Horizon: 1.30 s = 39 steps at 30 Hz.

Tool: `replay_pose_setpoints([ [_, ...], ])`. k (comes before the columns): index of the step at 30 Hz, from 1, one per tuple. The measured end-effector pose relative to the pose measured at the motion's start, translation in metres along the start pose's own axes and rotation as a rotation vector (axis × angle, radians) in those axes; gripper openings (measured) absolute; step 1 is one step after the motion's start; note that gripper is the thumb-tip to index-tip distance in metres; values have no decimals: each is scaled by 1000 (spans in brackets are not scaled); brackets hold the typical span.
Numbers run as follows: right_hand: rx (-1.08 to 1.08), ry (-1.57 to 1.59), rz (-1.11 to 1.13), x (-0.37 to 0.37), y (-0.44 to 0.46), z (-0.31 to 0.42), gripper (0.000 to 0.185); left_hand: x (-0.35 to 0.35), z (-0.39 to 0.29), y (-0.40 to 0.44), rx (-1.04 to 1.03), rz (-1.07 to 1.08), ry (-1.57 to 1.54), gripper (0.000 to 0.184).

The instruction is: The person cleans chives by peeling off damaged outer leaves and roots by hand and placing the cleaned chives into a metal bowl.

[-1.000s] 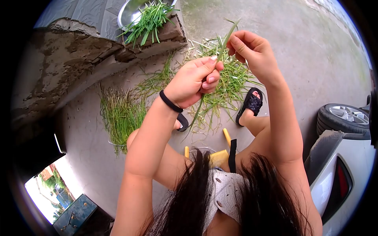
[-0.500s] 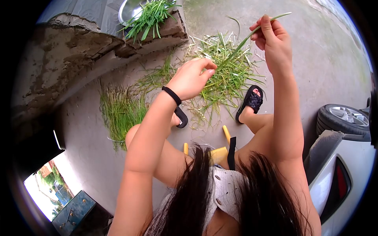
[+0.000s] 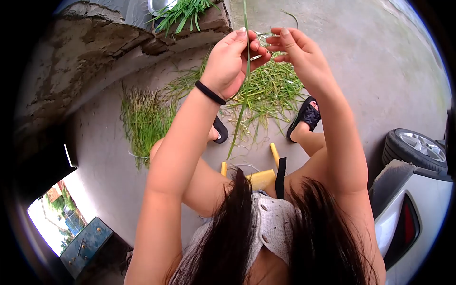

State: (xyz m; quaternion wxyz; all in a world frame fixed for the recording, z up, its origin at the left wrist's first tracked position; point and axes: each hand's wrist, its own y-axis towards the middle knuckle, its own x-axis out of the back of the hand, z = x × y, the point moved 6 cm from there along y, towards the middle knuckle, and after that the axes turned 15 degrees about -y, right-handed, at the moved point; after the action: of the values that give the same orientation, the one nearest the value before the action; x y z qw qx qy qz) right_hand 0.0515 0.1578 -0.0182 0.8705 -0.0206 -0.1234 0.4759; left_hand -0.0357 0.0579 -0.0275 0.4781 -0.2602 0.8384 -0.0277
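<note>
Green stalk [image 3: 244,103], one long piece, is upright in the L hand [image 3: 227,66], pinched btwn thumb & index, other fingers loosely curled; lower end hangs past the wrist, over the floor [image 3: 370,80]. R hand [image 3: 306,56] is just beside it, fingers part-curled & spread a bit, thumb near index; can't tell if it's pinching a thin strip or nothing.

Progress, judging by the piles: prob. partway. Done so far, I'd say: the neat greens [image 3: 183,15], heaped in & over the edge of the metal bowl [image 3: 161,4] up on the ledge [image 3: 213,21]. Bowl's cut off at the top of view, so can't tell total qty. Loose pile [image 3: 273,90] on the floor, ahead of the feet, is messy, pale bits mixed w/ green; looks like discards, tho not certain.

Left to do: prob. the big bundle [image 3: 147,116] on the L side, stems still closely packed, plus maybe the loose stems [image 3: 183,85] btwn bundle & pile. Bundle's a fair size, so a good amt remains, approx. Stalk in hand is apart from bowl, so that one's unfinished too.
</note>
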Motion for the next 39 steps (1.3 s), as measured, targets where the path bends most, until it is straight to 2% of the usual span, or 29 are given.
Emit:
replay_pose_setpoints([
  [2, -121, 119, 276, -28, -9, -12, 39, 7, -11, 4, -88, -47, -118, 18],
  [4, -163, 287, 401, -53, -19, -12, 37, 9, -18, 3, -152, -77, -183, 18],
  [8, -315, 392, 543, -75, -35, -8, 29, 21, -32, 3, -228, -133, -277, 19],
  [11, -276, 418, 617, -77, -34, -4, 24, 29, -47, 3, -307, -191, -349, 19],
  [20, -313, 361, 672, -81, -39, 4, 31, 49, -83, -1, -430, -258, -407, 24],
  [25, -214, 318, 644, -77, -36, 4, 26, 53, -94, -3, -437, -271, -507, 25],
  [28, -254, 218, 538, -69, -28, -3, 26, 51, -91, -2, -437, -274, -509, 26],
  [29, -210, 228, 438, -67, -23, -13, 26, 50, -89, -2, -421, -278, -530, 26],
  [32, -386, 397, 393, -74, -29, -5, 24, 47, -79, 0, -378, -276, -582, 26],
  [33, -417, 546, 494, -80, -32, -5, 27, 47, -78, 0, -377, -260, -577, 26],
  [36, -402, 679, 724, -91, -40, 10, 27, 45, -80, 2, -405, -237, -549, 26],
  [39, -368, 607, 689, -95, -39, 0, 20, 47, -86, 1, -430, -233, -545, 25],
])
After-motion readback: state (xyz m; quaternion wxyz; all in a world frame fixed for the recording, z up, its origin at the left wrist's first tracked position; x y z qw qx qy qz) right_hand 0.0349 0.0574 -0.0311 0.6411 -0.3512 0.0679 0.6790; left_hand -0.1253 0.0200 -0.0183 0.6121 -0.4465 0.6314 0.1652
